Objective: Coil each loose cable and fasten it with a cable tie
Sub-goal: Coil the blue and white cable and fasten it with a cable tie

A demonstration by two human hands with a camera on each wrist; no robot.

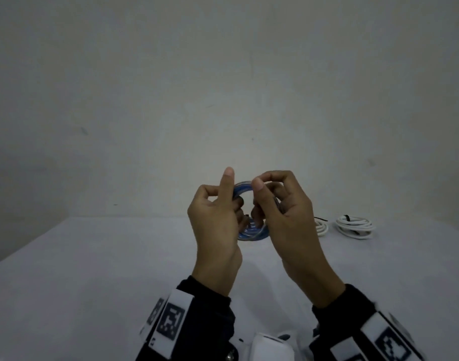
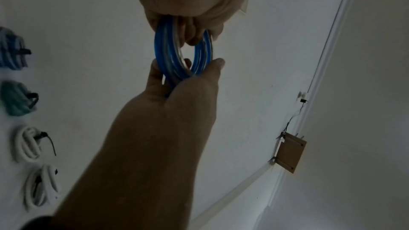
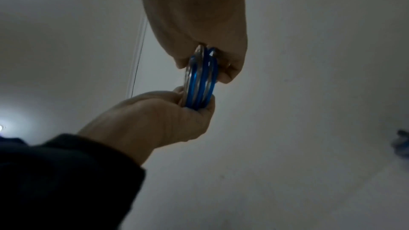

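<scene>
While coiled blue cable [image 1: 245, 231] hanging above table [image 1: 92, 269]: my left hand [image 1: 215, 225] and right hand [image 1: 288, 220], both gripping opposite sides.

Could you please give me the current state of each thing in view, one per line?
Blue-and-clear plastic cable: coiled, held off the table, no tie visible.
Left hand: grips the coil.
Right hand: grips the coil's opposite side.
Two white cable coils: lying tied with black ties.
Green cable coil: tied.
Pale blue cable coil: tied.
</scene>
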